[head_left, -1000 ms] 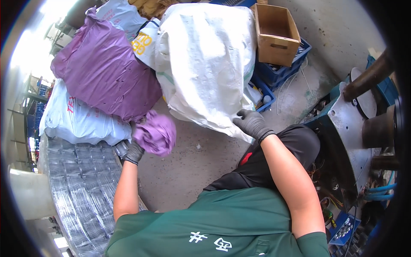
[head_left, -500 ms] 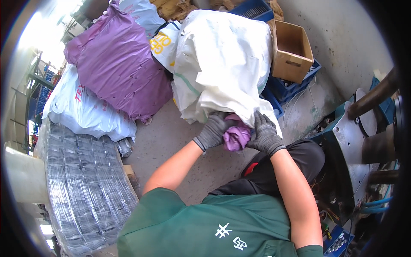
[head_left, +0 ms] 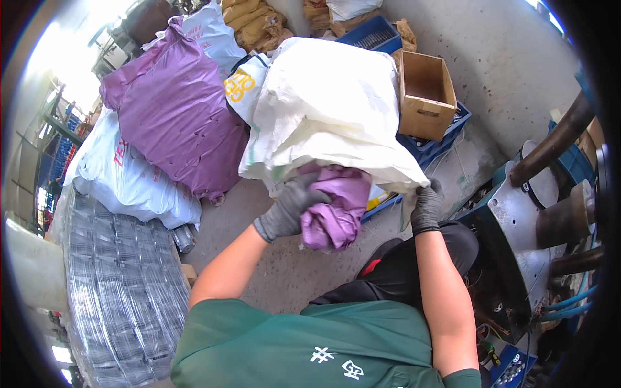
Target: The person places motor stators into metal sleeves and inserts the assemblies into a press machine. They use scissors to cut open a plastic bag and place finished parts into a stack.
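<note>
A big white woven sack (head_left: 330, 97) lies in front of me, its mouth turned toward me. From that mouth bulges a crumpled purple plastic bag (head_left: 339, 207). My left hand (head_left: 290, 205), in a dark grey knit glove, is closed on the left side of the purple bag, some of its fingers hidden by the folds and the sack's edge. My right hand (head_left: 428, 205), gloved alike, pinches the right corner of the white sack's mouth and holds it out to the side. What lies inside the sack is hidden.
A full purple sack (head_left: 174, 110) rests on pale blue bags (head_left: 129, 178) at the left, beside a plastic-wrapped stack (head_left: 123, 291). Behind on the right, a wooden box (head_left: 427, 119) sits on blue crates (head_left: 446, 145). Metal machinery (head_left: 517, 220) stands close on my right.
My right hand has moved right, drawing the sack's corner outward. The left hand has shifted left, and more of the purple bag now shows outside the sack's mouth.
</note>
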The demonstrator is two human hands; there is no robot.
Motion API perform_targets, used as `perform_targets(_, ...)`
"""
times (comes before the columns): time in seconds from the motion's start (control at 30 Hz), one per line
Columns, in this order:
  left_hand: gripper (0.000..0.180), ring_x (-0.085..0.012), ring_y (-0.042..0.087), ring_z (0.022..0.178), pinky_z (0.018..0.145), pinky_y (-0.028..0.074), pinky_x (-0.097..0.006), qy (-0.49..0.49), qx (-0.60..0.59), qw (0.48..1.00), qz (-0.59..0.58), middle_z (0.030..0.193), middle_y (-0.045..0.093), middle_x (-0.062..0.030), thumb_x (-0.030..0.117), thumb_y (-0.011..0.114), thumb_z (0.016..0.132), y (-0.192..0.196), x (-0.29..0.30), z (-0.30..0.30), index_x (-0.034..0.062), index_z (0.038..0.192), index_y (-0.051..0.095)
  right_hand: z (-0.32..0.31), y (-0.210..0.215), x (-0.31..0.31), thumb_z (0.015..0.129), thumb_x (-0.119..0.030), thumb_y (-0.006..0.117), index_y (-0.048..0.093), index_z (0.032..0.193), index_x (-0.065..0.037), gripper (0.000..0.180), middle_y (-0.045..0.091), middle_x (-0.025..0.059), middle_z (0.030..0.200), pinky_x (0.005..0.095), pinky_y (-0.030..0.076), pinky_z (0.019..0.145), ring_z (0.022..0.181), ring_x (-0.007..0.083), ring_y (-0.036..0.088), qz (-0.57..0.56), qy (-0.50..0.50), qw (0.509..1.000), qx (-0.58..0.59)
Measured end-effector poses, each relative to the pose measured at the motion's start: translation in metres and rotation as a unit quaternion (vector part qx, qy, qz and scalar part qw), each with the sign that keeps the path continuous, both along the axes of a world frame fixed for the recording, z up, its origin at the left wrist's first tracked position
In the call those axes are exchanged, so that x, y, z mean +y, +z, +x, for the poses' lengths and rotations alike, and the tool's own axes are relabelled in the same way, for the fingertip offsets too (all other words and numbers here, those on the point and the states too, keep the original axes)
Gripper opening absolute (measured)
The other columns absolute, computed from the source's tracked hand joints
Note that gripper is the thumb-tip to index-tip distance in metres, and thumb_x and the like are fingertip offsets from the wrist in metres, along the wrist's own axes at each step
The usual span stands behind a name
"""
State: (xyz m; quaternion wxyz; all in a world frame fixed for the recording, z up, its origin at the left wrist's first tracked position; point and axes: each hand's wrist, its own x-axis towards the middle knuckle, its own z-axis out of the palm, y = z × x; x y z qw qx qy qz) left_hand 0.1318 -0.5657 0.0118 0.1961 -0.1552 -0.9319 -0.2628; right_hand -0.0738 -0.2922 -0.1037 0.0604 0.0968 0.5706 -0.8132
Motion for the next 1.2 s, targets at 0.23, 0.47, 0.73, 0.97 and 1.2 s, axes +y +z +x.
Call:
perform_targets(0.23, 0.058, -0.0274, 0.062, 0.122, 0.110, 0.048, -0.037, 0.078, -0.077, 0.910, 0.400, 0.134, 0.064, -0.0093, 0.027, 0.077, 0.087, -0.056, -0.103, 0.049, 0.0095, 0.139, 0.059, -0.006, -0.009, 0.002, 0.074, 0.006, 0.051, 0.069, 0.111, -0.003, 0.042, 0.068, 0.0084, 0.093, 0.0352, 0.050, 0.072, 0.081, 0.0219, 0.059, 0.040, 0.044, 0.997, -0.049)
perform_targets(0.47, 0.044, -0.0210, 0.058, 0.125, 0.110, 0.050, -0.037, 0.040, -0.153, 0.841, 0.517, 0.138, 0.058, -0.0103, 0.032, 0.053, 0.109, -0.042, -0.037, -0.039, 0.0068, 0.144, 0.051, 0.019, -0.012, -0.012, 0.075, -0.012, 0.083, 0.040, 0.153, -0.001, 0.090, 0.054, 0.0203, 0.142, 0.0372, 0.048, 0.108, 0.126, 0.0279, 0.057, 0.299, 0.185, 0.864, 0.361)
perform_targets(0.73, 0.036, -0.0334, 0.050, 0.135, 0.114, 0.040, -0.042, -0.030, -0.177, 0.945, 0.273, 0.146, 0.051, -0.0147, 0.012, 0.080, 0.083, 0.016, 0.013, -0.068, 0.0094, 0.116, 0.065, -0.001, -0.002, -0.022, 0.085, 0.003, 0.072, 0.020, 0.165, -0.007, 0.097, 0.064, 0.0191, 0.133, 0.0316, 0.057, 0.086, 0.093, 0.0201, 0.068, 0.037, 0.232, 0.967, 0.102)
perform_targets(0.97, 0.037, -0.0453, 0.063, 0.119, 0.102, 0.052, -0.047, 0.018, -0.060, 0.991, -0.118, 0.132, 0.062, -0.0293, 0.010, 0.078, 0.074, -0.032, -0.018, -0.059, 0.0063, 0.110, 0.072, -0.002, 0.001, -0.043, 0.081, -0.020, 0.089, 0.037, 0.157, 0.001, 0.094, 0.057, 0.0216, 0.144, 0.0381, 0.048, 0.107, 0.126, 0.0279, 0.057, 0.067, 0.212, 0.969, 0.108)
perform_targets(1.2, 0.039, -0.0415, 0.061, 0.124, 0.105, 0.047, -0.054, 0.004, -0.111, 0.973, -0.201, 0.141, 0.060, -0.0200, 0.024, 0.077, 0.074, 0.008, 0.036, -0.066, 0.0209, 0.113, 0.075, -0.007, 0.021, -0.033, 0.085, -0.003, 0.071, 0.057, 0.143, -0.001, 0.059, 0.069, 0.0160, 0.126, 0.0335, 0.052, 0.100, 0.112, 0.0275, 0.066, 0.079, 0.192, 0.977, 0.057)
